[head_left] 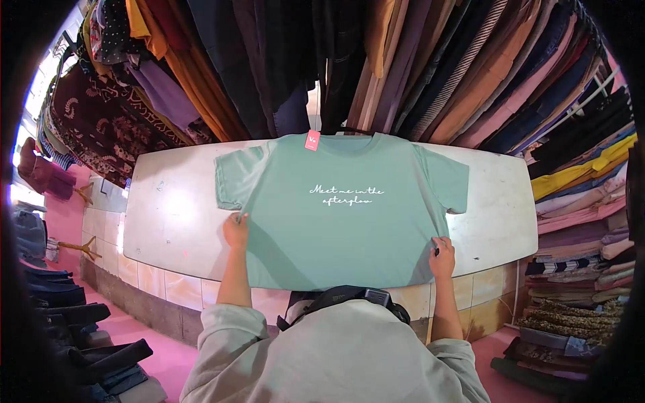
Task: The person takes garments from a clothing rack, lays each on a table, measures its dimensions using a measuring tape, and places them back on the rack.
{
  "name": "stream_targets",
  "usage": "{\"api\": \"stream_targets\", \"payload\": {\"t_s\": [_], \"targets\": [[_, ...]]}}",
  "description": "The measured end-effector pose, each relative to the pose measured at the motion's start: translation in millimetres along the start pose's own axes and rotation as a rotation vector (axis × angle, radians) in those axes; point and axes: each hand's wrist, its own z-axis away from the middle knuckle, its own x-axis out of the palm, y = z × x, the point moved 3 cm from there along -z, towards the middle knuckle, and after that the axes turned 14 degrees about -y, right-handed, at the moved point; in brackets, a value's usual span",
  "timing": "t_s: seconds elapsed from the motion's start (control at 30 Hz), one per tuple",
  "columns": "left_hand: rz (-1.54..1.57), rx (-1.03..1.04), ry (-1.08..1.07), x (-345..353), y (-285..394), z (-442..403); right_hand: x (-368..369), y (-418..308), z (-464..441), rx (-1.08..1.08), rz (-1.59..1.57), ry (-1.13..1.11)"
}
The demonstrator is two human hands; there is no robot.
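A mint-green T-shirt (342, 235) lies spread out front side up, its neckline at the far side and its hem toward me. White script across the chest reads "Meet me in the afterglow". A pink tag (312, 140) sits by the collar. My left hand (235, 230) is closed on the shirt's left side edge, just below the sleeve. On the opposite side edge, lower down, my right hand (442, 258) is closed on the fabric. A small dark spot shows at its fingers; I cannot make out what it is.
The shirt rests on a white table (168, 208) with rounded corners. Hanging clothes (269, 60) crowd the far side. Folded garments (578, 228) are stacked on the right, and dark clothes (87, 336) lie at lower left. Part of a black hanger (356, 131) shows behind the collar.
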Motion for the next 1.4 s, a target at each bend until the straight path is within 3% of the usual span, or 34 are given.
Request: {"api": "stream_targets", "payload": {"t_s": [0.13, 0.2, 0.27, 0.3, 0.33, 0.4, 0.47, 0.53, 0.6, 0.67, 0.7, 0.73, 0.77, 0.8, 0.87, 0.93, 0.97, 1.07, 1.1, 1.17, 1.3, 1.37, 1.4], "targets": [[-0.048, -0.012, 0.049, 7.0, -18.9, -11.0, 0.8, 8.5, 3.5, 0.062, 0.086, 0.019], [-0.214, 0.134, 0.359, 16.2, -17.9, -0.9, -2.7, 1.9, 5.6, 0.063, 0.187, 0.059], [-0.273, 0.271, 0.373, 33.1, -9.7, 17.2, -6.1, -4.8, 5.1, 0.048, 0.206, 0.049], [-0.338, 0.392, 0.398, 40.8, -3.3, 28.8, -3.9, -12.0, 3.3, -0.086, 0.235, -0.001], [-0.333, 0.399, 0.393, 44.2, 3.2, 43.6, -1.9, -17.4, 1.7, -0.220, 0.262, -0.054], [-0.545, 0.654, 0.012, 56.7, 20.7, 70.6, -1.2, -16.2, -6.6, -0.139, 0.237, -0.126], [-0.520, 0.588, -0.002, 44.8, 6.2, 65.7, 1.4, -9.3, -16.3, -0.066, 0.207, -0.204], [-0.493, 0.510, -0.006, 28.0, -9.9, 59.9, -2.8, 20.1, -30.1, 0.189, 0.029, -0.215], [-0.592, 0.363, -0.032, 13.8, -21.4, 53.5, 1.1, 25.7, -32.7, 0.063, 0.020, -0.184], [-0.596, 0.306, -0.023, 8.9, -28.7, 50.2, -15.1, 3.5, -22.7, -0.134, -0.145, 0.157], [-0.603, 0.258, -0.025, 9.4, -32.6, 48.8, -14.3, -6.4, -18.8, -0.143, -0.145, 0.154], [-0.601, 0.252, -0.023, 15.7, -31.3, 49.7, -8.5, -16.2, -15.0, -0.159, -0.415, 0.041], [-0.568, 0.279, 0.128, 23.8, -21.8, 55.1, -3.5, -29.6, -10.8, -0.170, -0.685, -0.075], [-0.535, 0.307, 0.280, 32.5, -11.3, 62.2, -2.0, -44.5, -6.3, -0.172, -0.686, -0.079], [-0.382, 0.540, 0.200, 58.7, 24.4, 79.6, 7.7, -88.1, 0.5, -0.322, -0.939, -0.415], [0.055, 0.688, -0.213, 88.4, 68.8, 97.1, 18.3, -121.1, 0.7, -0.392, -0.940, -0.510], [0.282, 0.635, -0.484, 107.4, 81.7, 106.2, 22.4, -136.7, 0.6, -0.456, -0.933, -0.597], [0.425, 0.518, -0.729, 125.0, 118.5, 133.7, 25.5, -176.5, -1.9, -0.577, -0.770, -0.726], [0.425, 0.513, -0.709, 130.8, 117.9, 132.8, 28.5, -183.2, -2.5, -0.625, -0.661, -0.720], [0.611, 0.241, -0.856, 140.9, 110.9, 128.8, 25.0, -197.1, -0.4, -0.652, -0.597, -0.717], [0.696, 0.159, -0.853, 136.5, 99.7, 125.3, 33.1, -206.6, 2.1, -0.667, -0.518, -0.744], [0.665, 0.293, -0.674, 135.5, 84.8, 109.5, 33.4, -203.2, -0.4, -0.644, -0.477, -0.704], [0.516, 0.358, -0.423, 123.6, 73.8, 92.9, 31.9, -198.7, -3.1, -0.615, -0.433, -0.660]]}}
